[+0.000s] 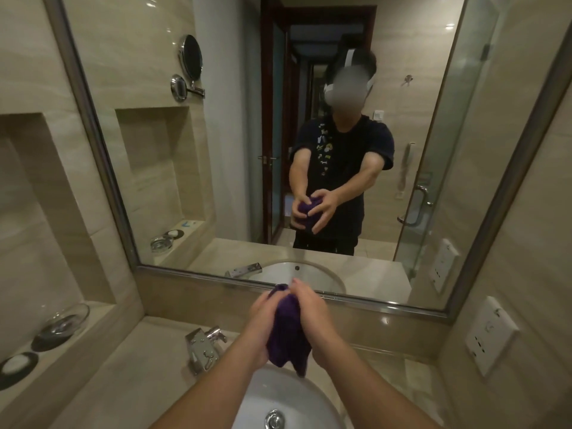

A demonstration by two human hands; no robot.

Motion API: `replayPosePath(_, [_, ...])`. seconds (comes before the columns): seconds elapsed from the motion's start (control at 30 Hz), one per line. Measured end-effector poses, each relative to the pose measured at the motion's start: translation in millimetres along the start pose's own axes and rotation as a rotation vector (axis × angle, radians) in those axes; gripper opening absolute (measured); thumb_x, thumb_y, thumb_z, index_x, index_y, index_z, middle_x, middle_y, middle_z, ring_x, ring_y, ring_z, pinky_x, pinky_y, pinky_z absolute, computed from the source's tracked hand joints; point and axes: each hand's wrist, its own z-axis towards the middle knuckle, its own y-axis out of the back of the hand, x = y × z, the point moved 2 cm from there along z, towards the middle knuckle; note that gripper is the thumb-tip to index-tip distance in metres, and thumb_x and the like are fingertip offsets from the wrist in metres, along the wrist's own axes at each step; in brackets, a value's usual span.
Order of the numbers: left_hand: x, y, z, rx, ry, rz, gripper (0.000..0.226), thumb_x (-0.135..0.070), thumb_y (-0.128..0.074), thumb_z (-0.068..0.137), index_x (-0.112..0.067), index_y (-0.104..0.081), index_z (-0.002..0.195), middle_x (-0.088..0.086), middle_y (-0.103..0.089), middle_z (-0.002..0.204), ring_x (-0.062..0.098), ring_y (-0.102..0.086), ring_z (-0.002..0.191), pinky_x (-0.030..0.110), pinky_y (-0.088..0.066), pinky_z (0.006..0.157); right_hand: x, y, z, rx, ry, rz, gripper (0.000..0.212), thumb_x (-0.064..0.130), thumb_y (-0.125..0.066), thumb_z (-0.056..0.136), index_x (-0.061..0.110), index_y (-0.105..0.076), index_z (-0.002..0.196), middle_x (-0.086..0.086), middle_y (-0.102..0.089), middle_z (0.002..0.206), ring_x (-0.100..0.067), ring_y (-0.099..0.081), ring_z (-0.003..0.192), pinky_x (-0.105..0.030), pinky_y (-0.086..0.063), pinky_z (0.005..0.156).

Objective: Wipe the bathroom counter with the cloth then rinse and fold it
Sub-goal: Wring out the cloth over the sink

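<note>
A bunched purple cloth (288, 331) hangs between both my hands above the white sink basin (257, 394). My left hand (263, 320) grips its left side and my right hand (312, 317) wraps its right side, squeezing it together. The cloth's lower end dangles over the basin. The beige stone counter (148, 366) surrounds the sink. No water is visibly running from the chrome faucet (204, 345).
A large mirror (247, 134) fills the wall ahead and reflects me. A wall niche on the left holds a glass soap dish (62, 323) and a round dark coaster (18, 365). White wall sockets (490, 334) sit on the right wall. The sink drain (274, 419) is at the bottom.
</note>
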Motion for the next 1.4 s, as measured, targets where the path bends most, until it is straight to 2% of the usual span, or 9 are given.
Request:
replayPosePath(0.13, [-17.0, -26.6, -11.3, -0.086, -0.253, 0.331, 0.037, -0.054, -0.057, 0.093, -0.023, -0.073, 0.079, -0.002, -0.074, 0.081, 0.015, -0.070, 0.081, 0.032, -0.053, 0.076, -4.5, -6.0, 5.3, -0.213, -0.028, -0.083, 0.069, 0.087, -0.028, 0.081, 0.033, -0.071, 0.091, 0.003, -0.073, 0.090, -0.019, -0.069, 0.087, -0.045, -0.057, 0.087])
replayPosePath(0.4, [1.5, -7.6, 9.3, -0.356, -0.279, 0.493, 0.032, -0.025, -0.055, 0.089, -0.015, -0.062, 0.059, 0.000, -0.063, 0.056, 0.027, -0.058, 0.063, 0.039, -0.047, 0.060, -10.3, -6.3, 0.2, -0.327, 0.073, -0.312, 0.039, 0.033, -0.047, 0.096, 0.016, -0.056, 0.062, 0.001, -0.059, 0.061, -0.014, -0.053, 0.057, -0.029, -0.039, 0.052])
replayPosePath(0.6, [7.2, -2.3, 16.0, -0.318, -0.258, 0.547, 0.028, -0.025, -0.057, 0.091, -0.012, -0.060, 0.067, -0.002, -0.061, 0.062, 0.021, -0.055, 0.066, 0.040, -0.047, 0.065, -16.2, -8.7, 5.4, -0.283, 0.029, -0.313, 0.034, 0.027, -0.046, 0.093, 0.014, -0.056, 0.063, -0.001, -0.060, 0.062, -0.016, -0.053, 0.059, -0.030, -0.038, 0.054])
replayPosePath(0.73, [6.2, 9.0, 4.6, -0.123, -0.045, 0.099, 0.036, -0.065, -0.043, 0.096, -0.037, -0.055, 0.114, 0.000, -0.064, 0.110, 0.024, -0.063, 0.099, 0.041, -0.054, 0.080, -8.8, 0.0, 10.8, -0.297, 0.012, -0.180, 0.038, 0.036, -0.046, 0.095, 0.015, -0.060, 0.067, -0.002, -0.062, 0.067, -0.022, -0.059, 0.068, -0.037, -0.050, 0.070])
replayPosePath(0.87, [27.9, 19.0, -0.6, 0.004, 0.341, -0.251, 0.072, -0.081, -0.049, 0.081, -0.022, -0.073, 0.113, 0.016, -0.072, 0.114, 0.042, -0.063, 0.108, 0.066, -0.046, 0.094, -14.3, 3.3, 17.7, -0.215, -0.141, 0.152, 0.036, 0.047, -0.054, 0.090, 0.017, -0.073, 0.082, -0.003, -0.072, 0.076, -0.025, -0.068, 0.078, -0.045, -0.056, 0.083])
replayPosePath(0.93, [26.1, 7.3, -5.7, 0.068, 0.368, -0.375, 0.069, -0.074, -0.055, 0.083, -0.014, -0.079, 0.106, 0.021, -0.073, 0.111, 0.043, -0.064, 0.107, 0.060, -0.047, 0.097, -17.7, 3.9, 18.3, -0.146, -0.080, 0.059, 0.027, 0.040, -0.060, 0.088, 0.022, -0.076, 0.077, 0.001, -0.075, 0.074, -0.024, -0.069, 0.081, -0.044, -0.056, 0.083])
replayPosePath(1.07, [19.6, 1.0, -0.9, -0.003, 0.204, -0.180, 0.033, -0.042, -0.064, 0.091, -0.018, -0.073, 0.112, 0.013, -0.077, 0.103, 0.036, -0.069, 0.098, 0.047, -0.056, 0.085, -18.3, 10.0, 14.8, -0.113, -0.031, 0.049, 0.022, 0.036, -0.058, 0.085, 0.036, -0.077, 0.095, 0.000, -0.078, 0.092, -0.022, -0.072, 0.090, -0.046, -0.058, 0.088])
replayPosePath(1.2, [13.6, -5.7, 5.0, -0.074, -0.033, 0.146, 0.018, -0.030, -0.059, 0.092, -0.028, -0.074, 0.102, 0.005, -0.076, 0.100, 0.020, -0.071, 0.085, 0.031, -0.053, 0.063, -17.3, 1.4, 8.7, -0.077, -0.036, -0.029, 0.060, 0.080, -0.042, 0.074, 0.034, -0.074, 0.096, 0.001, -0.076, 0.093, -0.021, -0.072, 0.091, -0.045, -0.056, 0.089])
replayPosePath(1.4, [19.2, -5.9, 5.3, -0.298, -0.165, 0.300, 0.037, -0.048, -0.064, 0.079, -0.012, -0.062, 0.071, 0.003, -0.067, 0.068, 0.021, -0.061, 0.068, 0.048, -0.055, 0.076, -15.8, -0.5, -3.3, -0.190, 0.063, -0.393, 0.044, 0.042, -0.032, 0.103, 0.022, -0.063, 0.080, 0.006, -0.061, 0.075, -0.019, -0.059, 0.077, -0.033, -0.039, 0.067])
